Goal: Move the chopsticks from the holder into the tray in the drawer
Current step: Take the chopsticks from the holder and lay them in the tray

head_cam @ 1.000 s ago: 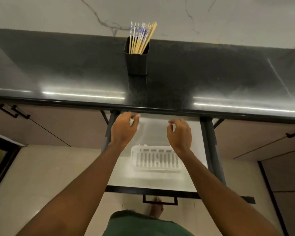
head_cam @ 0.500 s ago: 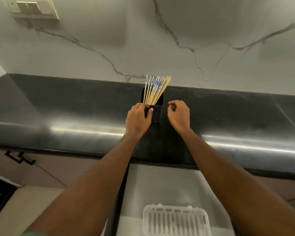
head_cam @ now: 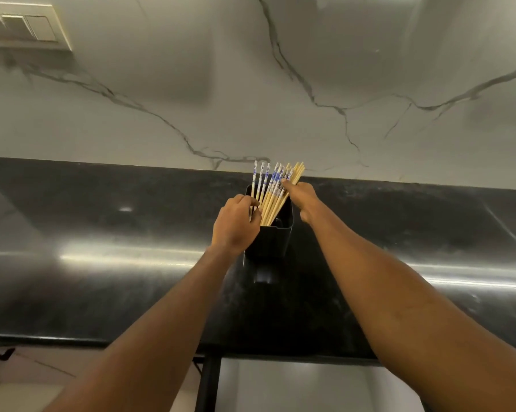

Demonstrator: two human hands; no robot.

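On counter, one holder; left hand, right hand pinch chopsticks.

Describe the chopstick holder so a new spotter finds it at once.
Below the marble wall runs a black countertop; the holder stands on it between the left hand and right hand. It is the only upright thing there: a black square tub with pale and blue-patterned chopsticks fanning from its top.

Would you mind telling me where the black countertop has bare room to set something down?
Bare countertop lies left of the left hand and right of the right hand. Around the holder it is crowded: both hands grip the chopsticks.
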